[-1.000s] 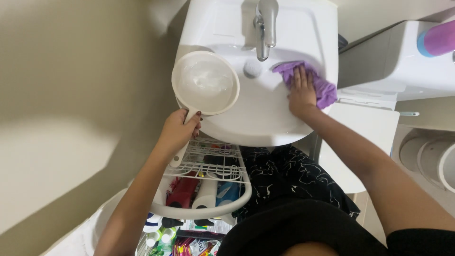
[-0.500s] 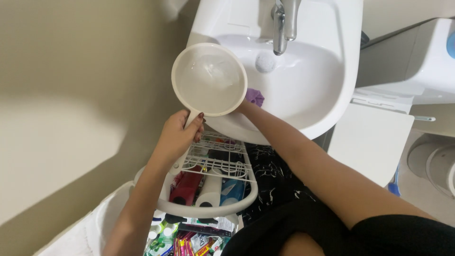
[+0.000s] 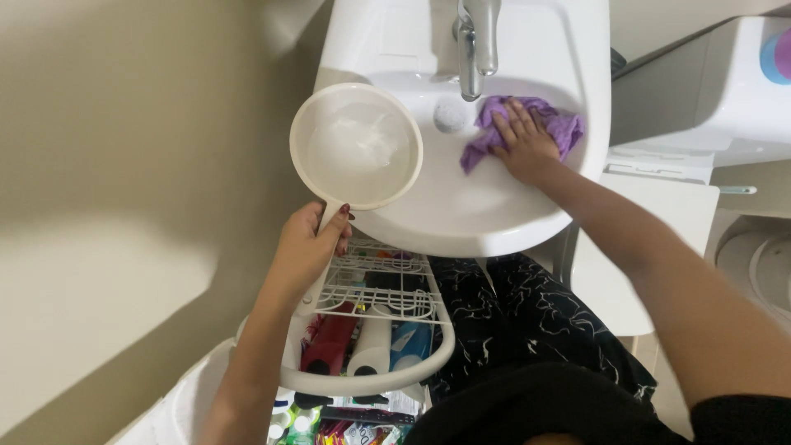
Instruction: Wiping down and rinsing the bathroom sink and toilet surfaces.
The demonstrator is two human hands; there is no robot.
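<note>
A home bathroom — white washbasin (image 3: 494,214) with a chrome tap (image 3: 476,37), wire rack (image 3: 379,288) of toiletry bottles beneath.

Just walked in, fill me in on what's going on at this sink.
A person stands at a white sink. The right hand presses a purple cloth against the basin beside the drain, under the tap. The left hand holds a cream scoop by its handle over the basin's left rim. A white wire rack with bottles stands below.
</note>
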